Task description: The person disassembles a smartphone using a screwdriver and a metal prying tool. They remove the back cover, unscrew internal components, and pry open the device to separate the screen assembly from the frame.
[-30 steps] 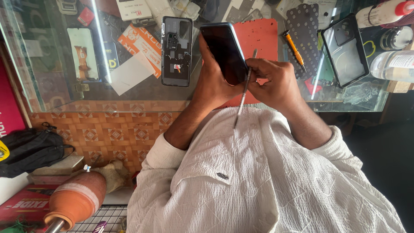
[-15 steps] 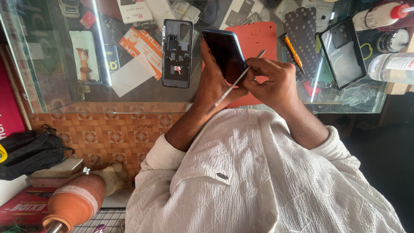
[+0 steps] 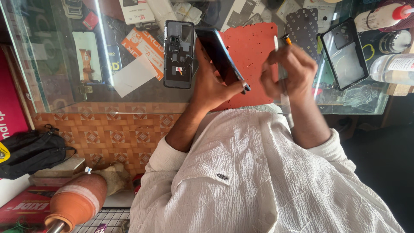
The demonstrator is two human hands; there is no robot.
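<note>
My left hand is shut on a dark phone, holding it tilted on edge above a red work mat. About a hand's width to the right of the phone, my right hand pinches a thin pale metal tool that points up and away from me. The tool is slightly blurred. An opened phone body with its inner parts showing lies flat on the glass counter, just left of my left hand.
A dark phone cover lies right of my right hand, beside a black perforated mat and an orange-tipped pen. Bottles stand at far right. Cards and boxes lie under the glass. A black bag and clay pot sit lower left.
My right hand has pulled away from the phone to the right, and the tool has swung from slanting against the phone to pointing upward. My left hand has tilted the phone more edge-on.
</note>
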